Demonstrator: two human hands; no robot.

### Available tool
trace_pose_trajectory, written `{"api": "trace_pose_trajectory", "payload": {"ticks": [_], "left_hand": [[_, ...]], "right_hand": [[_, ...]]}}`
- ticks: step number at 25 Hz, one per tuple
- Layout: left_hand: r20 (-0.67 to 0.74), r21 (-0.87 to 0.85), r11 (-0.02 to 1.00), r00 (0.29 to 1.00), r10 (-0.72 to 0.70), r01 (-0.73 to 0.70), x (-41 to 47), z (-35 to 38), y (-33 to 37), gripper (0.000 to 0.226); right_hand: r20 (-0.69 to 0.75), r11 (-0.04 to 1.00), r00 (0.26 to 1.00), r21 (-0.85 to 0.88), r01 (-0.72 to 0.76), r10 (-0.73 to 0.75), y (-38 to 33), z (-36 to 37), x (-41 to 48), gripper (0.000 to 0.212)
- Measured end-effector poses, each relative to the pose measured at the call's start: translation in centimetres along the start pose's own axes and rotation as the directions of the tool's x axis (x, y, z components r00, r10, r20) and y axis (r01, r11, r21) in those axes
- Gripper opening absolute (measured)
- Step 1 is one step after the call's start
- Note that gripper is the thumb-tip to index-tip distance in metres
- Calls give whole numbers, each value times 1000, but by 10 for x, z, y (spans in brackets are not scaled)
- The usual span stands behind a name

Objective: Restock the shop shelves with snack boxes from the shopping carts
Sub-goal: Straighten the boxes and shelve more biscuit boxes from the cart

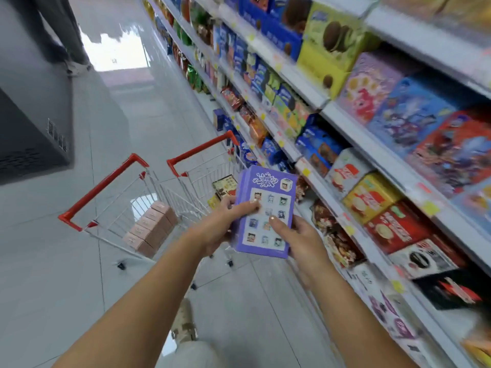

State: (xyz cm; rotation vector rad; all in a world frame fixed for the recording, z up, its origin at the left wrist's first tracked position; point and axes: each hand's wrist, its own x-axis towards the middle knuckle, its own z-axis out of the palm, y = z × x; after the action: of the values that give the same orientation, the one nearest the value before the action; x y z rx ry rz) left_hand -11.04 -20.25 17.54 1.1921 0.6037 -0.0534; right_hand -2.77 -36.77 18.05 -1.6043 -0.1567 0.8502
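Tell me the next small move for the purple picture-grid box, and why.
Probably swing the flat purple cardboard box right toward the white shelves: left hand and right hand both grip it, lifted clear above the red-handled wire carts.

The purple box (271, 192) is printed cardboard, smooth, with a faint sheen. The left cart (125, 200) and the right cart (210, 171) are thin bright metal wire; their handle bars (103, 187) look like red plastic, smooth and slightly shiny. The pink boxes (151, 227) in the left cart are matt card. The floor (132, 115) is pale tile, highly glossy, mirroring the light. The shelves (372, 147) have smooth white painted edges, probably metal. The snack bags (191, 75) far along them are shiny foil. The grey cabinet (32, 128) is matt, with a ribbed vent.
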Motion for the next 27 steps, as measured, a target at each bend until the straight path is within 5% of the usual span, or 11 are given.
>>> {"api": "trace_pose_trajectory", "payload": {"ticks": [3,7,10,16,20,24,27], "left_hand": [[58,-80,996,998,33,-28,-50,62,-7,54],[89,-121,992,994,58,-47,-95,114,-18,56],[163,-141,989,985,64,-41,-123,143,-23,48],[318,-206,978,947,32,36,-169,207,-64,58],[384,-116,987,922,-56,108,-188,250,-108,57],[477,-25,994,875,-83,108,-218,320,-121,61],[506,-19,992,857,-99,126,-241,382,-128,44]], "right_hand": [[3,989,1000,147,29,-29,-11,-63,-58,21],[3,905,1000,425,12,-15,-7,-113,-127,52],[-49,840,997,536,83,-68,4,-134,-173,50],[-368,934,904,190,301,-216,34,-143,-265,24],[-520,955,801,-145,260,-297,50,-174,-329,24],[-300,938,943,262,226,-143,56,-207,-392,47],[-223,928,970,332,167,-95,74,-249,-427,58]]}}
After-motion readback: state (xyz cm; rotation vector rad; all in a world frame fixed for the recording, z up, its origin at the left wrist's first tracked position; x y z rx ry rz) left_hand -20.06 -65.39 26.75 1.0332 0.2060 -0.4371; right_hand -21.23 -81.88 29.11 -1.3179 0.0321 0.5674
